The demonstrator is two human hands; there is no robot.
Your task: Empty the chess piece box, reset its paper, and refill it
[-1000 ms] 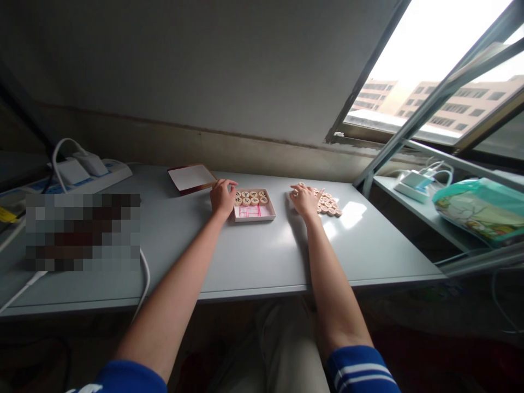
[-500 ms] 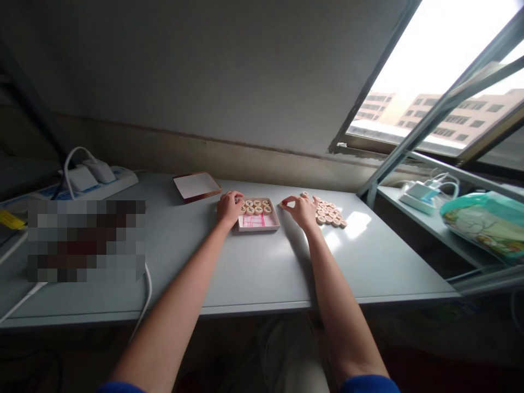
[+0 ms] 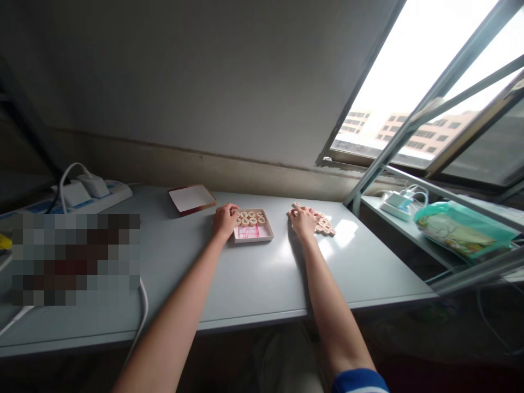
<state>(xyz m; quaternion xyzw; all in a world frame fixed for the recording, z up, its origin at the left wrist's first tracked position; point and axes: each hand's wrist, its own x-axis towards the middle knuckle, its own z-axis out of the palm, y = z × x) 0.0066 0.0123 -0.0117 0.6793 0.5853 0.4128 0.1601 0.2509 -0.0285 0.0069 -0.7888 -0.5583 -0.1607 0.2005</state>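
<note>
Head view shows two bare hands at work over a grey bench (image 3: pixel 254 284). The left hand (image 3: pixel 224 219) is at the left side of a shallow box (image 3: pixel 254 240), with its fingers bent over the edge; I suppose this placing can keep the box steady. Whether these fingers pinch a piece or only rest on the rim, I cannot tell. Inside the box, the round pieces (image 3: pixel 252 221) lie flat in two rows in the far part, with their dark characters upward, and they stand so close that probably each one stops its neighbour from sliding. The near part has no pieces over it, so a sheet with pink lines (image 3: pixel 248 232) is visible there. The right hand (image 3: pixel 304 221) is palm down with bent fingers above the left part of a loose group of pieces (image 3: pixel 326 229); its fingertips are partly hidden, therefore I cannot tell if they are pinching something. One single piece (image 3: pixel 296 204) lies just behind this hand. The box is between the group and the lid (image 3: pixel 191 197), which lies with its white inside upward, farther back to the left, perhaps to leave free space for both arms.
</note>
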